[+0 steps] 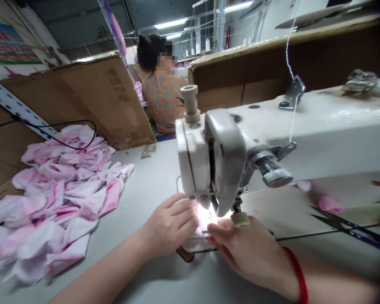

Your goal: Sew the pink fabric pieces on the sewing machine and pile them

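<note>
A white sewing machine stands before me, its lamp lighting the needle area brightly. Under the head lies a small pale pink fabric piece, partly washed out by the light and covered by my fingers. My left hand is closed, its curled fingers on the fabric's left side. From the right, my right hand has thumb and fingers pressed together at the near right edge of the cloth, close to the presser foot. A red band circles my right wrist. The needle tip is hidden in glare.
A pile of pink and white fabric pieces covers the table's left side. Dark thread snips and a pink scrap lie at right. Cardboard walls stand behind. Another person sits beyond, facing away. White thread runs down to the machine.
</note>
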Available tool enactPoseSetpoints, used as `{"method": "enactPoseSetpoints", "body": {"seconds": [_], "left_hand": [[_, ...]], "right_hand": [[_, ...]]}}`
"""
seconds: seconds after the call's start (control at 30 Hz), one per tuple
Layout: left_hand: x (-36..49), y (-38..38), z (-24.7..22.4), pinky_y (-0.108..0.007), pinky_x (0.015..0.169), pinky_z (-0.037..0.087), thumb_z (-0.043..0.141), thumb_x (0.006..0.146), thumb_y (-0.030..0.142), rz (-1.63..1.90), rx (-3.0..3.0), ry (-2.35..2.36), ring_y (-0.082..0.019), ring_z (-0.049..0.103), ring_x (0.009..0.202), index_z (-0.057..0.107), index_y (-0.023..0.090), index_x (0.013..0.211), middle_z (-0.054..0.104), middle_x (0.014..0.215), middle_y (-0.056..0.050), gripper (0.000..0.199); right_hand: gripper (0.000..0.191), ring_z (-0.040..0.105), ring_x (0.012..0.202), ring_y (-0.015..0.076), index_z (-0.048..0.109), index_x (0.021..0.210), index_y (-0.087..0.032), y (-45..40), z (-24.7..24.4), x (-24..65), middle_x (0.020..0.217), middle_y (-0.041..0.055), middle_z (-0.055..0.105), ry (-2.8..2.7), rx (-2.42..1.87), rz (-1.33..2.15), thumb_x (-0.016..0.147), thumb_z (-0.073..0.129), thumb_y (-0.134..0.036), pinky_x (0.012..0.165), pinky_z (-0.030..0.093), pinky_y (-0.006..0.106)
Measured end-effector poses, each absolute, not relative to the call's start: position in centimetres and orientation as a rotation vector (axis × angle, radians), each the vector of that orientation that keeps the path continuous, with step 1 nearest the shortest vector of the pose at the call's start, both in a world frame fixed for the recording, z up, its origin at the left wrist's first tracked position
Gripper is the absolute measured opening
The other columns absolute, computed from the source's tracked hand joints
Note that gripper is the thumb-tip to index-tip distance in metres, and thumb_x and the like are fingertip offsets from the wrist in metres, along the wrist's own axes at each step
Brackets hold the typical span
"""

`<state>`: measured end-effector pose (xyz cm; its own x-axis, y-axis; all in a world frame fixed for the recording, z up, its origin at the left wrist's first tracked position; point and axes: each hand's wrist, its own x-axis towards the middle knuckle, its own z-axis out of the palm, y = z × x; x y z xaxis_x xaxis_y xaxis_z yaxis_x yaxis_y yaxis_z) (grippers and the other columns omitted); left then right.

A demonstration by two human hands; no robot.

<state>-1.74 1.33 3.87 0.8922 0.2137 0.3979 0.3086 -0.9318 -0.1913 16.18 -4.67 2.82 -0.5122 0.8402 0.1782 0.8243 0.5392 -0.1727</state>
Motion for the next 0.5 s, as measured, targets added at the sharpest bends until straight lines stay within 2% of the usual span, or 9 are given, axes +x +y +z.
{"method": "enactPoseSetpoints", "body": {"seconds": [0.1, 0.17, 0.23, 0.3, 0.37, 0.5], "left_hand": [[-0.9, 0.8, 3.2, -0.03, 0.07, 0.041, 0.034, 0.083, 0.013, -0.431, -2.906, -0.54, -0.015, 0.05, 0.072, 0.053, 0.014, 0.074, 0.057, 0.074, -0.003, 0.021], [-0.8, 0.9, 2.9, -0.028, 0.065, 0.041, 0.034, 0.083, 0.016, -0.41, -2.991, -0.668, -0.013, 0.05, 0.066, 0.052, 0.016, 0.07, 0.056, 0.069, -0.001, 0.022], [-1.0, 1.1, 2.8, -0.025, 0.064, 0.041, 0.036, 0.081, 0.016, -0.452, -3.085, -0.802, -0.013, 0.05, 0.068, 0.054, 0.018, 0.073, 0.057, 0.071, 0.0, 0.019], [-1.3, 1.4, 2.9, -0.024, 0.065, 0.04, 0.038, 0.077, 0.012, -0.537, -3.156, -0.903, -0.013, 0.051, 0.072, 0.055, 0.019, 0.078, 0.059, 0.077, 0.0, 0.019], [-1.6, 1.5, 3.0, -0.025, 0.065, 0.04, 0.038, 0.073, 0.009, -0.627, -3.166, -0.908, -0.013, 0.051, 0.073, 0.056, 0.019, 0.08, 0.06, 0.079, 0.0, 0.022], [-1.6, 1.4, 2.9, -0.026, 0.06, 0.038, 0.038, 0.074, 0.011, -0.705, -3.131, -0.92, -0.013, 0.049, 0.064, 0.058, 0.018, 0.075, 0.058, 0.066, -0.001, 0.022]], "right_hand": [[0.008, 0.049, 0.047, 0.0125, 0.053, 0.078, -0.02, -5.4, 2.5, 15.6, 0.06, -0.003, 0.057, -2.537, -1.34, 0.136, 0.075, 0.046, -0.016, 0.043, 0.019, 0.028], [0.018, 0.05, 0.05, 0.0125, 0.053, 0.088, -0.017, -5.4, 2.4, 15.7, 0.063, -0.0022, 0.058, -2.524, -1.31, 0.129, 0.071, 0.052, -0.015, 0.043, 0.022, 0.027], [0.022, 0.052, 0.053, 0.0144, 0.054, 0.091, -0.016, -5.0, 2.5, 16.4, 0.066, 0.0001, 0.06, -2.518, -1.366, 0.104, 0.07, 0.055, -0.021, 0.045, 0.024, 0.027], [0.015, 0.054, 0.054, 0.0166, 0.056, 0.081, -0.018, -4.1, 2.7, 17.6, 0.064, 0.0018, 0.061, -2.516, -1.507, 0.092, 0.073, 0.052, -0.029, 0.046, 0.025, 0.027], [0.015, 0.055, 0.055, 0.0172, 0.056, 0.071, -0.019, -3.3, 2.8, 18.5, 0.059, 0.0013, 0.061, -2.515, -1.598, 0.122, 0.076, 0.047, -0.03, 0.046, 0.024, 0.027], [0.016, 0.054, 0.053, 0.0149, 0.054, 0.065, -0.022, -3.0, 2.3, 17.9, 0.059, -0.0017, 0.06, -2.563, -1.449, 0.187, 0.076, 0.043, -0.026, 0.047, 0.022, 0.028]]}}
